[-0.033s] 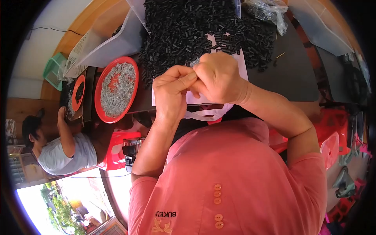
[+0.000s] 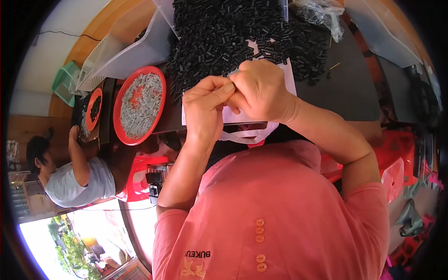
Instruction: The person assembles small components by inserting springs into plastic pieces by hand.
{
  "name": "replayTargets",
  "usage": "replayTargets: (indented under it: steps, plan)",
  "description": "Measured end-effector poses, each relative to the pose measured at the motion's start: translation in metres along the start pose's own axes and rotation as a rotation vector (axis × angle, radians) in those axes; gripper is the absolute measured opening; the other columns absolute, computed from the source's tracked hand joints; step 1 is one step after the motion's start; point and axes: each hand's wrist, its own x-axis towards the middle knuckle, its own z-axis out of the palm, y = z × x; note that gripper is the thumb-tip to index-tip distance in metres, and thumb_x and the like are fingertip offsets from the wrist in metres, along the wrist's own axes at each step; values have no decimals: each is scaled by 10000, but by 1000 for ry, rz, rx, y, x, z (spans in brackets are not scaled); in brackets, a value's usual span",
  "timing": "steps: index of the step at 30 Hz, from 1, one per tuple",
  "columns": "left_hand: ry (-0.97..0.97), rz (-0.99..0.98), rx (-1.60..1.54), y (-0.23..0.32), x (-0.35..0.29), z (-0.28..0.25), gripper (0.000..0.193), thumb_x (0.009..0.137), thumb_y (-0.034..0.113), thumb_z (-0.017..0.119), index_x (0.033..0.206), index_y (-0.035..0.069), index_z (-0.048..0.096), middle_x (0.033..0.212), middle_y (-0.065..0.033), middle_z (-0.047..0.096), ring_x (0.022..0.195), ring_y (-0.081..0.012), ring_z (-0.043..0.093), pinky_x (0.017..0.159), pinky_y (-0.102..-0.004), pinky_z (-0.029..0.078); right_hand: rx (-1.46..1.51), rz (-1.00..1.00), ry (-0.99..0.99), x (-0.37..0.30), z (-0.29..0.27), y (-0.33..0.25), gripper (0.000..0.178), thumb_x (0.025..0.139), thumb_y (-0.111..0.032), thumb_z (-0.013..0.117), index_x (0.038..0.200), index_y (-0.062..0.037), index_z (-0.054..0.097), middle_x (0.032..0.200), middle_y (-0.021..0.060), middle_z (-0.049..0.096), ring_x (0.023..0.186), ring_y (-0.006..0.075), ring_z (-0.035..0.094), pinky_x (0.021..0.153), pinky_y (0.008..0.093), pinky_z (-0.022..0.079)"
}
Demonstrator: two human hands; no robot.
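Observation:
My left hand (image 2: 204, 103) and my right hand (image 2: 262, 91) meet above the near edge of the table, with fingertips pressed together. A small dark bit shows at the left thumb tip, but the fingers cover most of whatever they hold. Just beyond my hands lies a large heap of small black tubular plastic parts (image 2: 210, 42), spread over a pale sheet (image 2: 288, 86). A few small grey pieces are partly visible behind my right knuckles. To the left of my hands is a round red tray (image 2: 162, 100) of small silvery-grey pieces.
Clear plastic bins (image 2: 135, 56) stand at the back left, with a green basket (image 2: 65, 84) beyond. Crumpled clear plastic bags (image 2: 326, 16) lie back right on the dark table (image 2: 345, 98). A co-worker (image 2: 79, 177) sits at left near an orange-red tray (image 2: 94, 109).
Both hands stay pinched together in nearly the same place. A small dark bit now shows by the left thumb tip.

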Motion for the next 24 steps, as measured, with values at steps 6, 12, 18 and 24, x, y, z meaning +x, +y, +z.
replayTargets:
  steps: [6,12,18,24]
  plan:
    - [0,37,-42,3,-4,3,151,938,22,575,975,-106,646,831,-159,684,705,-201,659,672,-288,539,43,75,12,0,-2,3,345,579,-144,750,861,-63,571,723,56,516,602,227,543,544,346,421]
    - [27,80,31,-1,-3,-5,147,912,12,616,997,-104,650,877,-141,683,708,-184,651,672,-273,534,75,59,-24,1,0,2,346,601,-135,745,899,-54,590,751,53,525,637,226,555,570,344,431]
    - [70,69,29,-3,-8,-3,162,914,13,605,1011,-115,633,839,-153,677,697,-217,644,686,-303,526,45,42,-16,2,-1,3,320,617,-127,732,894,-56,587,750,49,526,635,225,556,571,349,433]
    - [73,140,127,-7,-7,-6,155,915,11,605,1002,-114,634,841,-150,672,707,-217,641,699,-302,522,74,55,-29,4,1,2,315,622,-122,727,896,-61,585,757,47,533,655,223,564,594,343,436]
